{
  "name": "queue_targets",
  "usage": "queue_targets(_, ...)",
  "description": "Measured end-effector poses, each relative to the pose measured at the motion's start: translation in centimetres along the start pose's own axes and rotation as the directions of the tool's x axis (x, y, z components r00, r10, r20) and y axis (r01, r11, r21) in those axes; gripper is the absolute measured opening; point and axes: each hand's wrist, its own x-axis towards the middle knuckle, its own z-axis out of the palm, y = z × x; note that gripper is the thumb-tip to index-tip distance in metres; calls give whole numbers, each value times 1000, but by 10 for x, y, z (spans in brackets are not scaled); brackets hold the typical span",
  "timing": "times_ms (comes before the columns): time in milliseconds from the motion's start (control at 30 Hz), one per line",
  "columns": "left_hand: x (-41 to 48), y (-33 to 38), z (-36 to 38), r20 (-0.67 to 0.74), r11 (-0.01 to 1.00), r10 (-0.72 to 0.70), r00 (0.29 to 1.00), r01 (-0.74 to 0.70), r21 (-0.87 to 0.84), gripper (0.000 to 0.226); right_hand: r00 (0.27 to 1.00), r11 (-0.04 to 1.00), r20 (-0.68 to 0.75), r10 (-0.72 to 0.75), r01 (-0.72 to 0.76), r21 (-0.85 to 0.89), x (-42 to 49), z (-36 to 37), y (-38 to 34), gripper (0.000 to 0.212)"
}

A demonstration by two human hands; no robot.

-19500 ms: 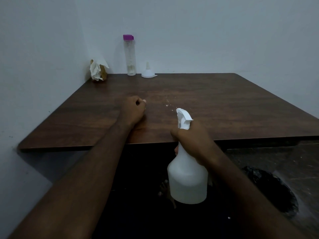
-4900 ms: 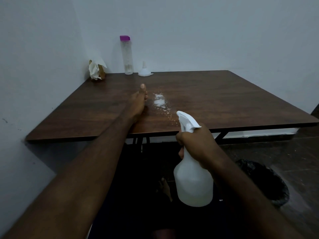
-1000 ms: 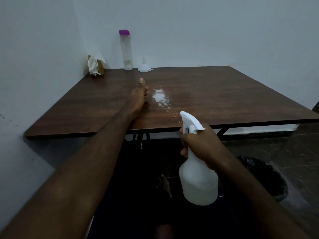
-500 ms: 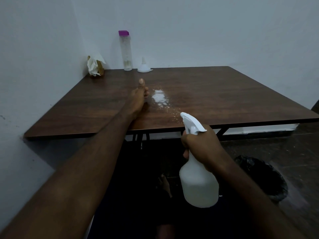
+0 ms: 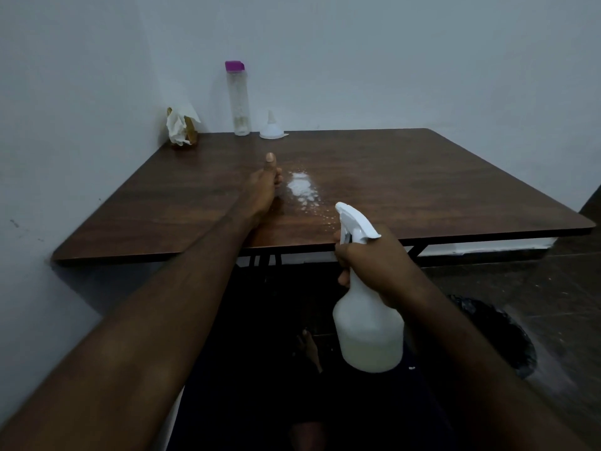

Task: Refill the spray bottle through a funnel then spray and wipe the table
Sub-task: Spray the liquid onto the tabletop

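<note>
- Since the earliest frame, a white patch of spray droplets (image 5: 300,187) has built up on the surface (image 5: 422,190) where only a few specks lay, and the left hand (image 5: 264,190) has gone from a closed fist to a fist with the thumb out. Over the last 0.5 s, nothing has visibly shifted.
- Left hand: rests on its outer edge on the surface, just left of the patch. The thumb points straight toward the far wall (image 5: 390,60), and the fingers (image 5: 279,178) are curled inward with nothing seen in them.
- Right hand (image 5: 374,265): wrapped around the neck of the white spray bottle (image 5: 369,327), with 1 fingertip at the level of the trigger.
- Spray bottle: held upright in the air, in front of and mostly below the near edge of the surface, not touching it. Its nozzle points forward toward the patch. Pale liquid fills the lower part of the body.
- Funnel (image 5: 271,129): white, set upside down with its spout up, at the far edge of the surface against the wall.
- Clear bottle (image 5: 239,99): tall, with a purple cap, upright just left of the funnel.
- Crumpled white paper (image 5: 179,126): in the far left corner, against a small brown object.
- Bin (image 5: 494,333): black-lined, on the floor to the right.
</note>
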Motion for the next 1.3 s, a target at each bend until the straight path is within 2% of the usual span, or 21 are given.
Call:
queue_targets(100,-1,5,-5,3,1000,9,1000,-9,1,56,999,997,-27,-25,27,70,11,-10,-24,25)
queue_targets(233,11,24,-20,-3,998,47,999,-47,28,48,984,986,-80,-158,163,47,52,-35,-72,55)
queue_targets(300,20,37,-27,35,993,71,997,-74,90,45,979,982,-93,-180,185,43,80,-44,-97,60)
queue_targets(367,30,45,-30,69,982,102,992,-111,150,42,972,975,-96,-214,218,32,108,-47,-115,60)
queue_targets(467,45,54,-25,120,958,138,983,-164,235,23,967,966,-51,-250,253,46,151,-42,-128,58)
queue_targets(533,56,55,-17,152,938,156,976,-194,288,27,967,966,-33,-254,255,47,177,-37,-129,55)
queue_targets(700,102,39,5,232,900,146,962,-226,373,38,970,966,-87,-228,236,103,262,-29,-117,26)
queue_targets(833,151,21,21,268,911,121,956,-214,351,44,979,965,-98,-176,192,181,327,-31,-119,27)
queue_targets(967,191,11,38,275,925,123,953,-210,315,37,985,949,-97,-140,162,272,370,-35,-120,25)
queue_targets(1133,243,-3,57,310,942,94,946,-185,281,21,975,919,-38,-218,218,327,411,-31,-108,19)
queue_targets(1167,248,-5,59,326,945,87,941,-182,273,20,970,927,-27,-241,239,289,416,-30,-103,16)
queue_targets(1200,251,-6,59,342,948,79,936,-177,266,21,964,949,-9,-266,263,176,416,-30,-97,15)
queue_targets(1267,260,-9,61,379,957,66,923,-166,237,22,971,952,16,-240,239,-193,414,-33,-86,23)
queue_targets(1300,264,-10,62,398,962,57,915,-157,222,21,980,912,15,-201,193,-361,412,-34,-81,32)
